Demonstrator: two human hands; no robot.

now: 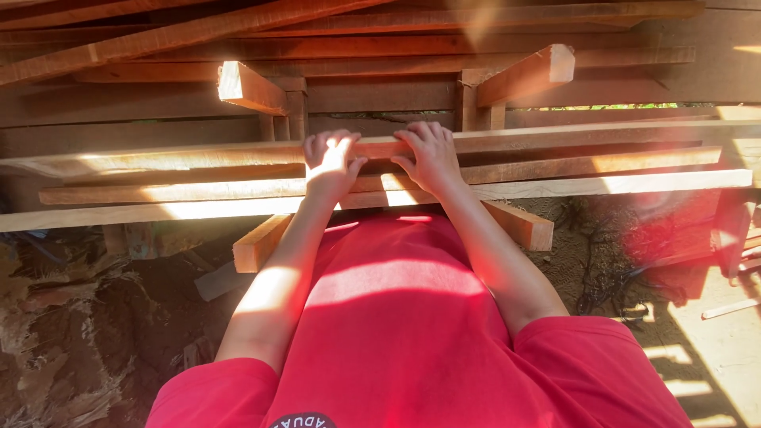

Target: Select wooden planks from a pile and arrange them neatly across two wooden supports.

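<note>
My left hand [331, 162] and my right hand [429, 154] both rest side by side on a long narrow wooden plank [555, 139] that runs left to right across a rack. The fingers of each hand curl over the plank's far edge and grip it. Two more long planks [618, 185] lie just below it, nearer my body. All of them rest on two short cross beams [519, 224] that stick out toward me. My red shirt fills the lower middle of the view.
A high stack of boards [380, 47] rises behind the rack, with two beam ends [246, 85] jutting out. Wood scraps and bark [63, 333] litter the dirt at left. Loose sticks [729, 307] lie on sunlit ground at right.
</note>
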